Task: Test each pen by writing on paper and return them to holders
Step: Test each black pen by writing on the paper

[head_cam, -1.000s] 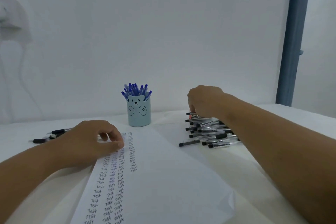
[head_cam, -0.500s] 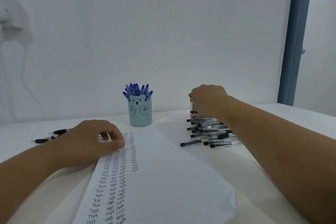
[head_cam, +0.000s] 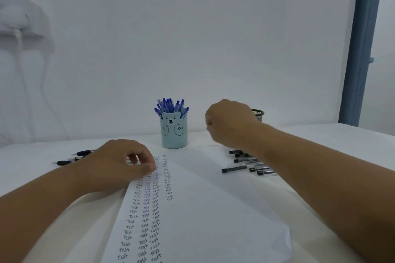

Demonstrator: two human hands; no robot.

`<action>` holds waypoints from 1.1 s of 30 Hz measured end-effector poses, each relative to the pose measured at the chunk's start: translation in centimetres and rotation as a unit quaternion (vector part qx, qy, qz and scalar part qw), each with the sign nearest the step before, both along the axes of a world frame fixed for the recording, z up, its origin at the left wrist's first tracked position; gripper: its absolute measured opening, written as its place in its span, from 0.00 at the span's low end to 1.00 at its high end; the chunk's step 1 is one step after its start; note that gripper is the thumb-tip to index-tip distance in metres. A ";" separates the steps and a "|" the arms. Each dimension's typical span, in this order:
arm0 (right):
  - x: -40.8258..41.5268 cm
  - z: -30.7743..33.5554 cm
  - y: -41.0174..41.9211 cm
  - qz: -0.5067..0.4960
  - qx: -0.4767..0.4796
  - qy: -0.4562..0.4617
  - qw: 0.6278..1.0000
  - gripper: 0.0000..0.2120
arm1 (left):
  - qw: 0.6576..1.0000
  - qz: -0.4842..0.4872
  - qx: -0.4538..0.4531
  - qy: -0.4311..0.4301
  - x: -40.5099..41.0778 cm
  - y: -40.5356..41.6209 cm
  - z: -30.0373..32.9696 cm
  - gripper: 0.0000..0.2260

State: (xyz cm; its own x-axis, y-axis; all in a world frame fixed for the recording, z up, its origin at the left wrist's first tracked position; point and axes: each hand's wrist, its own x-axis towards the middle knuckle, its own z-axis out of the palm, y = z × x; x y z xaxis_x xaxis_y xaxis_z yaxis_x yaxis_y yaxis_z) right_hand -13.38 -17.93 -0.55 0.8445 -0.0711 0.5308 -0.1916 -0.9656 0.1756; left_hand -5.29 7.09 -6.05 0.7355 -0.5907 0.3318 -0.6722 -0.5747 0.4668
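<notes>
Your left hand (head_cam: 119, 166) rested with curled fingers on the paper (head_cam: 198, 215), pinching nothing. Black pens (head_cam: 248, 164) lay just right of the sheet. Beyond, your right hand (head_cam: 229, 123) hovered fisted, contents indiscernible, between the bear holder (head_cam: 174, 132) and the mesh holder (head_cam: 258, 113)

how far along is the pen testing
Done: the paper carries four columns of "Test", and the bear holder is full of blue pens. In hand: the left hand rests on the sheet; the right hand, curled, seems empty. Left: black pens lie loose by the mesh holder.
</notes>
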 end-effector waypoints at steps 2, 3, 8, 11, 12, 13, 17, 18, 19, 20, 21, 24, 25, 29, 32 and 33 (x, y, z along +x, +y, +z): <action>0.4 -1.4 1.3 0.068 0.040 0.020 0.997 0.09 | 1.000 -0.001 -0.005 0.002 0.1 0.0 0.2 0.02; 0.6 -2.2 1.9 0.098 0.061 0.037 0.993 0.10 | 1.000 -0.001 -0.004 -0.001 0.1 0.0 0.3 0.03; 1.3 -5.9 4.0 0.238 0.106 0.096 0.961 0.13 | 0.999 0.033 0.007 -0.034 1.4 1.3 0.9 0.03; 1.8 -6.7 4.4 0.283 0.126 0.111 0.944 0.13 | 0.997 0.056 0.024 -0.043 2.2 2.6 1.1 0.02; 2.0 -6.8 4.4 0.291 0.133 0.116 0.940 0.13 | 0.996 0.063 0.035 -0.042 2.4 3.0 1.2 0.03; 2.2 -6.9 4.3 0.296 0.140 0.121 0.937 0.13 | 0.995 0.071 0.050 -0.039 2.7 3.5 1.3 0.05; 2.7 -7.1 3.8 0.309 0.154 0.125 0.930 0.11 | 0.987 0.117 0.108 -0.031 3.3 4.8 1.5 0.09; 2.8 -7.2 3.8 0.311 0.153 0.124 0.930 0.10 | 0.986 0.125 0.107 -0.029 3.5 5.0 1.5 0.09; 2.9 -7.2 3.8 0.311 0.152 0.124 0.930 0.10 | 0.985 0.132 0.105 -0.025 3.6 5.1 1.3 0.09; 2.9 -7.3 3.9 0.310 0.152 0.125 0.930 0.10 | 0.985 0.137 0.104 -0.022 3.6 5.1 1.2 0.10; 3.0 -7.3 3.9 0.309 0.152 0.124 0.931 0.10 | 0.984 0.141 0.105 -0.021 3.6 5.2 1.1 0.10; 3.1 -7.3 3.8 0.302 0.151 0.128 0.932 0.11 | 0.982 0.149 0.111 -0.026 4.0 5.0 0.5 0.12; 3.1 -7.3 3.7 0.301 0.150 0.128 0.933 0.11 | 0.981 0.154 0.118 -0.031 4.1 4.9 0.3 0.11; 3.0 -7.2 3.6 0.304 0.151 0.132 0.931 0.11 | 0.973 0.186 0.113 -0.073 4.6 4.3 -0.7 0.03; 3.0 -7.3 3.5 0.305 0.153 0.133 0.931 0.11 | 0.973 0.188 0.093 -0.100 4.6 3.9 -1.1 0.02; 3.0 -7.3 3.5 0.306 0.152 0.132 0.930 0.11 | 0.974 0.181 0.082 -0.106 4.7 3.9 -1.2 0.04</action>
